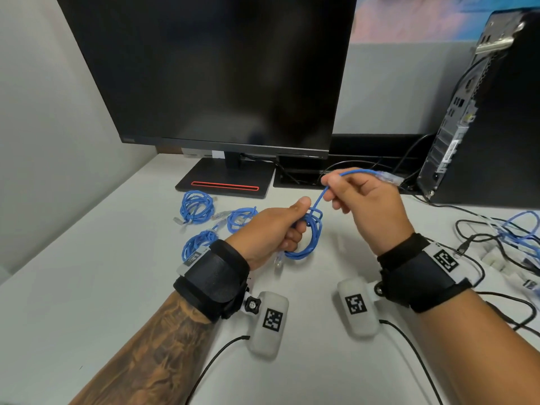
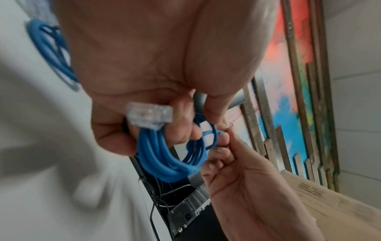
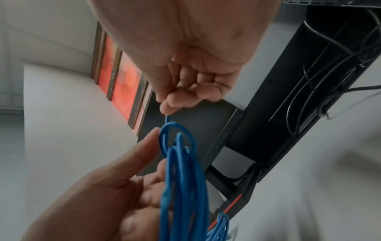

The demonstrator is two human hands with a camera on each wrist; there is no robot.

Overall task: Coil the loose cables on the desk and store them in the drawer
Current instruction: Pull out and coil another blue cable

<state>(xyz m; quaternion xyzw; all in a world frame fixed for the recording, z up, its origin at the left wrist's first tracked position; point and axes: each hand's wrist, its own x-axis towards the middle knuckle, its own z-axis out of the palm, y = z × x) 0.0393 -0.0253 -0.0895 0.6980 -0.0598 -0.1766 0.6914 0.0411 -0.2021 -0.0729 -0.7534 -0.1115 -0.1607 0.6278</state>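
Observation:
My left hand (image 1: 287, 228) grips a coiled blue network cable (image 1: 309, 244) above the white desk (image 1: 87, 287); one clear plug (image 2: 148, 115) hangs below the fist. My right hand (image 1: 344, 190) pinches the cable's free end and holds it up and to the right, the end wrapped around the coil's top, with its clear plug (image 1: 388, 176) sticking out past the fingers. In the right wrist view the strand runs from my fingertips (image 3: 168, 106) down to the coil (image 3: 181, 179). Three coiled blue cables (image 1: 195, 206) lie on the desk to the left.
A black monitor (image 1: 216, 71) on its stand (image 1: 228, 179) fills the back. A black computer tower (image 1: 479, 112) stands at the right, with a cable slot behind the desk. Loose black, white and blue cables (image 1: 511, 238) lie tangled at the right edge.

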